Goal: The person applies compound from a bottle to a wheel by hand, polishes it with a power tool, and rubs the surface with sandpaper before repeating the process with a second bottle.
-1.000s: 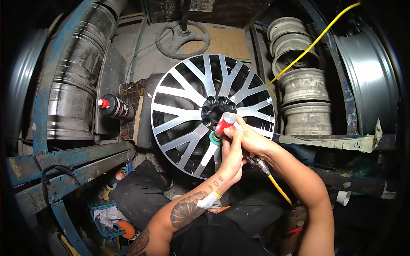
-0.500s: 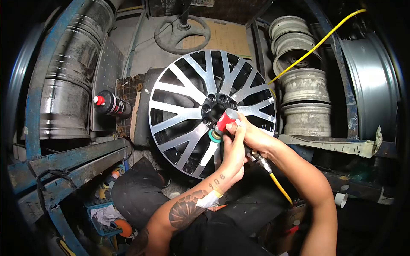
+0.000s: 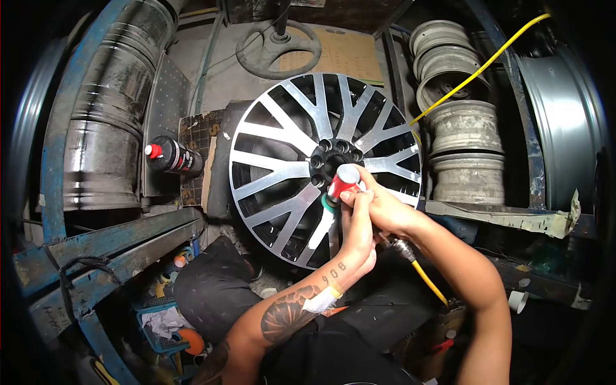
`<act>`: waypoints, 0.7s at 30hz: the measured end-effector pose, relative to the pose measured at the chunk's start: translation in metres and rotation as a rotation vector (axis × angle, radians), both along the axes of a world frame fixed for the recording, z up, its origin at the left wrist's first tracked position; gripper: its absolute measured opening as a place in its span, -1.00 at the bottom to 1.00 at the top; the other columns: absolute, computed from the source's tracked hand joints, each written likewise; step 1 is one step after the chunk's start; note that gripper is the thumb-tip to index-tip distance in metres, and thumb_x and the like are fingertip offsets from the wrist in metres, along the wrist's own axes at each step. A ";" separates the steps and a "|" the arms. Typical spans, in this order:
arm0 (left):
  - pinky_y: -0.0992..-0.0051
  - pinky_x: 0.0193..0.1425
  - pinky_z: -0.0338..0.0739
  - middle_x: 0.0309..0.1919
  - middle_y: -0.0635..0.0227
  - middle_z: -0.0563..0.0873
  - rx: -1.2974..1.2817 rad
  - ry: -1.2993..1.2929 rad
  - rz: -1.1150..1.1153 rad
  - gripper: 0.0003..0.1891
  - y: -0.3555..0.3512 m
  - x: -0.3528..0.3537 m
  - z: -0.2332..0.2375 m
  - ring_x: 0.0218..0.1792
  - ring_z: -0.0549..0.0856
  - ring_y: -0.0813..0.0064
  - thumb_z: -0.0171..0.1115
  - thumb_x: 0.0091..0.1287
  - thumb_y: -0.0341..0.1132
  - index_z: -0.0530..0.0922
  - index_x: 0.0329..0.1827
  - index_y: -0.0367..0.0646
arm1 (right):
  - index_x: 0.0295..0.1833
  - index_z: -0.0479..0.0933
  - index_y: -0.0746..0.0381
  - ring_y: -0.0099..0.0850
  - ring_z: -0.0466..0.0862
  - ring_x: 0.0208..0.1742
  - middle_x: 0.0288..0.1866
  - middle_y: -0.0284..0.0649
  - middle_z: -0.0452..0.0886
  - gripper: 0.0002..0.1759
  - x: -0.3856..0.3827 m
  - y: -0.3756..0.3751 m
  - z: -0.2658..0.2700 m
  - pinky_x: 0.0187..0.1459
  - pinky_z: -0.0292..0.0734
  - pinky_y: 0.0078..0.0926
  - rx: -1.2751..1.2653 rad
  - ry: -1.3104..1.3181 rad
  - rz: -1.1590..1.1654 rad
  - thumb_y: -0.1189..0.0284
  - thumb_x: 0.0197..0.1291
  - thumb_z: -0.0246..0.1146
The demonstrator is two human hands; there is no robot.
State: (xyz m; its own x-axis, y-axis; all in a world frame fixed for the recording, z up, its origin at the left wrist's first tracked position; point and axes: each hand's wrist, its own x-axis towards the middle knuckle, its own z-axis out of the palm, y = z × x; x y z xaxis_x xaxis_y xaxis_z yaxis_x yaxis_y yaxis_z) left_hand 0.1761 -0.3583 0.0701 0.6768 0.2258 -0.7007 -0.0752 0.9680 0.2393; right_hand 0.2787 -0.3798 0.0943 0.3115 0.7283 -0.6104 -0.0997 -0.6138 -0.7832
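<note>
A small red air polisher [image 3: 340, 184] with a grey cap is clasped in both my hands over the lower spokes of an alloy wheel [image 3: 276, 168]. Its green pad [image 3: 328, 204] rests at a lower spoke near the hub, partly hidden by the tool. My left hand [image 3: 359, 224] closes round the tool from below. Over its top and right side wraps my right hand [image 3: 385, 204]. White residue streaks the spoke below the pad. From beneath my hands a metal fitting leads to a yellow air hose [image 3: 428, 282].
A black bottle with a red cap [image 3: 173, 157] lies left of the wheel. Several bare rims [image 3: 463, 128] are stacked at the right, with dark rims [image 3: 106, 147] at the left. A steering wheel [image 3: 278, 54] stands behind. Blue metal frames [image 3: 109, 247] flank the work area.
The polisher has tilted more upright, its grey cap turning toward me. My hands stay wrapped round it. The whole view has shifted slightly.
</note>
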 end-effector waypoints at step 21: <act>0.36 -0.22 0.58 -0.14 0.42 0.60 0.038 0.057 -0.035 -0.50 -0.001 0.001 0.008 -0.28 0.63 0.59 0.25 0.53 0.17 0.42 0.26 0.04 | 0.68 0.14 0.10 -0.45 0.64 0.09 0.17 -0.15 0.66 -0.27 0.002 -0.015 -0.014 0.08 0.63 -0.40 0.020 0.139 -0.101 0.21 0.59 0.30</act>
